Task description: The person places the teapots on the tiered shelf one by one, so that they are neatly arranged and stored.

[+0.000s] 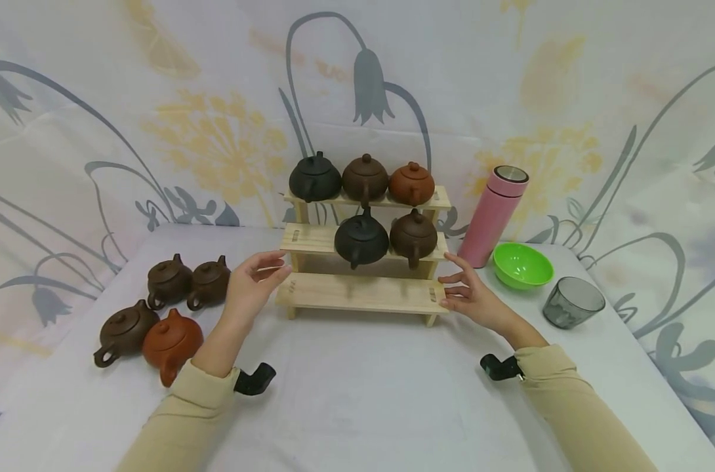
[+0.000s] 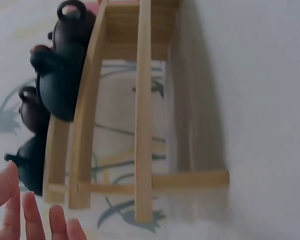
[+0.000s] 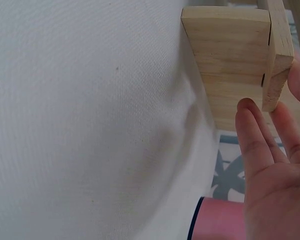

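Note:
A three-tier wooden rack (image 1: 363, 293) stands mid-table. Three teapots sit on its top board: a black teapot (image 1: 315, 178), a dark brown one (image 1: 365, 177) and a reddish-brown one (image 1: 412, 184). Another black teapot (image 1: 361, 239) and a brown teapot (image 1: 413, 236) are on the middle board; the lowest is bare. My left hand (image 1: 252, 288) hovers just off the rack's left end, fingers loosely bent, holding nothing. At the right end, my right hand (image 1: 474, 298) has its fingers spread about the lowest board's end; in the right wrist view the fingertips (image 3: 282, 117) appear to touch it.
Several brown teapots (image 1: 168, 282) and an orange-brown teapot (image 1: 172, 337) stand on the left. Right of the rack are a pink thermos (image 1: 493, 216), a green bowl (image 1: 523, 265) and a grey glass cup (image 1: 572, 301). A patterned cloth hangs behind.

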Motion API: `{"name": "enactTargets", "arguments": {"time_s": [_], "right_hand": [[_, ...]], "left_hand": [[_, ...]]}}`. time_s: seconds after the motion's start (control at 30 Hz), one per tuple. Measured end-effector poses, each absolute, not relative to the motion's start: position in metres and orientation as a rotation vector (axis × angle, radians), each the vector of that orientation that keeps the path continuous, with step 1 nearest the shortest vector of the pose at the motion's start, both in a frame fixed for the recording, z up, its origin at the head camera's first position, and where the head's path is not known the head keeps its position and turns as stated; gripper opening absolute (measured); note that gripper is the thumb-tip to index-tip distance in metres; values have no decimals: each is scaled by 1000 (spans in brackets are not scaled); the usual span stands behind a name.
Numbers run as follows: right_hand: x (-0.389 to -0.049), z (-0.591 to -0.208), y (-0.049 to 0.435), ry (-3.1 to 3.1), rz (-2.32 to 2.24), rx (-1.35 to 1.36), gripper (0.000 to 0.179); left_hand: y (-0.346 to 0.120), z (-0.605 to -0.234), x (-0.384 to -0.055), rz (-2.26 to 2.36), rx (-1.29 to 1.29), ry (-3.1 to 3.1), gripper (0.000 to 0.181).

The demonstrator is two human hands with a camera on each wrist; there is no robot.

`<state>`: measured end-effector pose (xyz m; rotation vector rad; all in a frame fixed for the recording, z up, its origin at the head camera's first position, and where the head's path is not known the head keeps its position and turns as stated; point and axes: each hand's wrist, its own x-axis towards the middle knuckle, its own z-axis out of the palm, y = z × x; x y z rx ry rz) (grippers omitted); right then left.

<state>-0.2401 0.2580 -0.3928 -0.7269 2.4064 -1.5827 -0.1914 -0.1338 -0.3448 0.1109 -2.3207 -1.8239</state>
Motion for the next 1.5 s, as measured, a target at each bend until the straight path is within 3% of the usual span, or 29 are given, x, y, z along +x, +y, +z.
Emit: {"name": "enactTargets", "arguments": {"time_s": [0.4, 0.87, 1.2, 1.5], "right_hand": [[-237, -390, 259, 2384, -1608, -695, 86], [-238, -393, 260, 2367, -1638, -757, 86], [-238, -391, 260, 2374, -1620, -752, 85], [-240, -393, 258, 2369, -1614, -743, 85]], "left_hand": [[-168, -358, -178, -1770, 493, -2099, 45], [-176, -363, -179, -1739, 712, -2119, 76], [-162, -379, -180, -2047, 789, -1940, 64], [-173, -389, -176, -2118, 709, -1959, 52]]}}
